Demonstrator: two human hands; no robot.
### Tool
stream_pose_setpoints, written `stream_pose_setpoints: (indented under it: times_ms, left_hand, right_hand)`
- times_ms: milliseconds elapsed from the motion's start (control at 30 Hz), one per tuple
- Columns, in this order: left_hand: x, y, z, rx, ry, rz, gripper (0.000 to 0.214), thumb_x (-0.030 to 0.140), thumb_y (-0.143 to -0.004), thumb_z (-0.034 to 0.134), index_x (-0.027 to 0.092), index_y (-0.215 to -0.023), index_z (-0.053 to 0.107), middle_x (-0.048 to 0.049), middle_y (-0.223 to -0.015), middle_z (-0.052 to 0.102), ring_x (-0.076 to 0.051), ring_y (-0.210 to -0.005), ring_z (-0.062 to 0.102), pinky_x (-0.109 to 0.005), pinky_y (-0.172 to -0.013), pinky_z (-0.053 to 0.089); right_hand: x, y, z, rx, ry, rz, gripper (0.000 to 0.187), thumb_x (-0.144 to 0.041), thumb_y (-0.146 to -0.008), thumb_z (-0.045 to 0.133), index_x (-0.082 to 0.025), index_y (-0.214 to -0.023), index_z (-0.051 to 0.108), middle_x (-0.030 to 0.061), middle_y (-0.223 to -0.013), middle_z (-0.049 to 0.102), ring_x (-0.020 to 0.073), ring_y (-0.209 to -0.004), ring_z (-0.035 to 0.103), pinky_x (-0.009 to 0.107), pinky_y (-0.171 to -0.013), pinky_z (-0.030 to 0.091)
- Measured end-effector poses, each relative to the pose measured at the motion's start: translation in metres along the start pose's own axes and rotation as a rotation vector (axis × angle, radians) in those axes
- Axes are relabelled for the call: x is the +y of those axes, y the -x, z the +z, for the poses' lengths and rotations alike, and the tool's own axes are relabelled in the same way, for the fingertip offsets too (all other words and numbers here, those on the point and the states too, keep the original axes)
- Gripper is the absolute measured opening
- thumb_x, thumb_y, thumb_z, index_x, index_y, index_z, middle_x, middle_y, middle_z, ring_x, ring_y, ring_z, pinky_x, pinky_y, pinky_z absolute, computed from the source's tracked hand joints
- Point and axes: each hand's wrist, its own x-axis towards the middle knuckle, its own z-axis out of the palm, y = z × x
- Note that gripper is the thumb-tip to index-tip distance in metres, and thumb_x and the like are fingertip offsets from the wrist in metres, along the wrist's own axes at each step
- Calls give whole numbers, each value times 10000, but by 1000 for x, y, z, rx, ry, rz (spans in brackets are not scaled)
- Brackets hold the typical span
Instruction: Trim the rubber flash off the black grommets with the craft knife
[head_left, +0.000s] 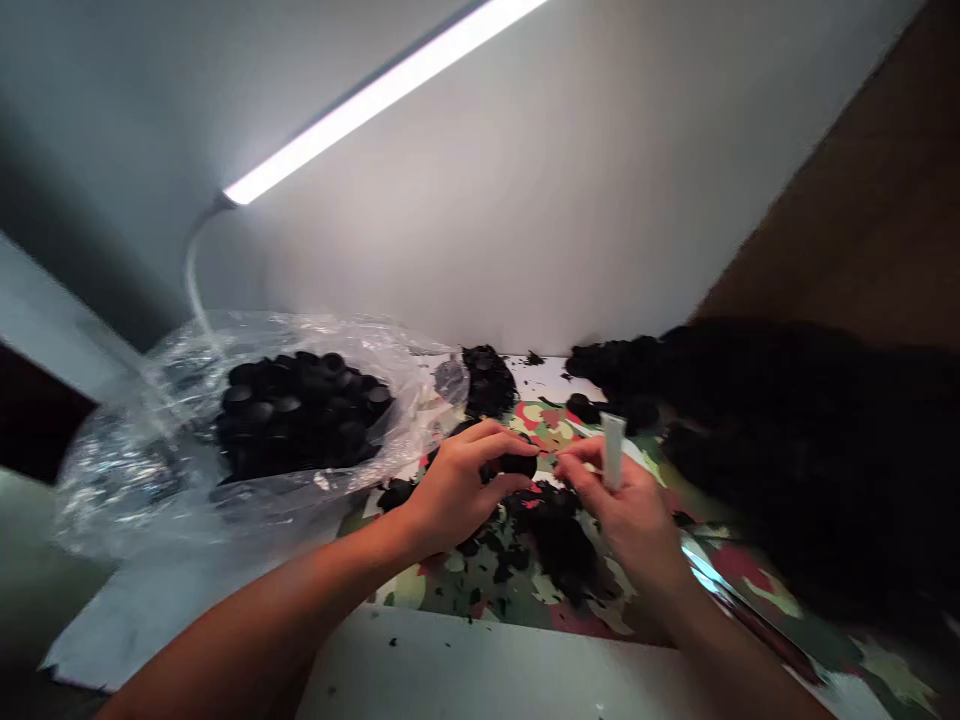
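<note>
My left hand [472, 477] is closed around a round black cap-like piece [519, 460], pinched between thumb and fingers. Close to its right, my right hand [619, 490] grips a small tool with a pale, flat handle [613, 450] that sticks up past the index finger. The tool's working end is too small to make out; the fingertips are almost at the black piece. Beneath both hands lie black scraps [559, 540] on a camouflage-patterned mat [442, 590].
On the left, a clear plastic bag [405, 375] holds many black round pieces [300, 410]. A large dark heap [795, 450] fills the right side. Scissors-like metal [705, 572] rests near my right forearm. A lit tube lamp [382, 105] hangs above, before a pale wall.
</note>
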Motion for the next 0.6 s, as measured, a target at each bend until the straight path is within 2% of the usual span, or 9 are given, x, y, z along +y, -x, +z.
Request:
stream_pose_setpoints:
  times_ms: [67,100,200,267,333,400,467,533,600]
  left_hand:
    - [8,-9,-24,-25,-400,87,215,102,-918,643,205,-1090,722,-98,-1234,649,-225,-1023,663,-358,-887,562]
    - [14,-13,-37,-24,-585,80,235,79,-926,605,205,-1087,719,-102,-1272,629,-221,-993,667,-356,-856,565]
    - [31,-20,-80,12,-984,-139,265,53,-921,563,222,-1041,728,-65,-1093,690,-240,-934,672,-354,-786,558]
    - [34,-19,-110,87,-1147,-326,267,87,-920,566,250,-1057,726,-58,-1097,692,-263,-915,676,-387,-774,557]
    - [24,-15,-141,166,-1215,-440,283,109,-925,526,241,-1086,717,-94,-1101,681,-303,-915,676,-458,-796,553]
    - [4,-11,-169,214,-1208,-523,202,120,-876,566,201,-948,737,-138,-917,670,-364,-864,674,-559,-791,532]
    - [-13,-8,-187,283,-1169,-588,100,240,-840,646,235,-781,728,-105,-715,619,-398,-906,658,-623,-855,476]
    - [-14,-8,-190,324,-1161,-470,206,354,-884,581,228,-875,744,-104,-781,643,-410,-995,639,-664,-897,404]
    - [6,-9,-174,390,-1124,-260,416,445,-972,428,179,-1073,730,-114,-1009,675,-395,-1126,590,-619,-944,355]
  right_hand:
    - [3,-2,-4,74,13,-5,437,-599,-904,605,-183,-815,705,0,-645,542,103,-525,360,254,-491,298]
    - [4,-4,-5,109,-23,-18,472,-609,-931,556,-185,-793,709,15,-675,578,106,-524,381,259,-497,325]
    - [5,-8,-8,183,-136,-66,530,-603,-969,483,-193,-713,700,69,-902,690,155,-722,577,274,-647,463]
    - [5,-12,-11,216,-156,-79,572,-620,-979,434,-202,-712,719,76,-911,698,181,-825,615,276,-717,490]
    - [6,-17,-15,231,-157,-66,654,-678,-972,372,-201,-706,732,67,-753,655,160,-686,582,269,-614,474]
    - [6,-22,-20,203,-162,-41,736,-759,-938,331,-190,-665,707,39,-588,563,124,-493,469,266,-475,399]
    - [6,-26,-25,123,-126,-35,712,-801,-890,403,-181,-708,700,16,-532,538,103,-422,419,251,-423,345]
    - [7,-28,-28,-20,-37,-36,636,-780,-861,509,-177,-852,709,29,-622,639,105,-439,492,236,-425,343]
    - [8,-28,-28,-195,78,-35,587,-736,-880,535,-183,-1001,691,63,-793,731,121,-492,585,232,-439,352]
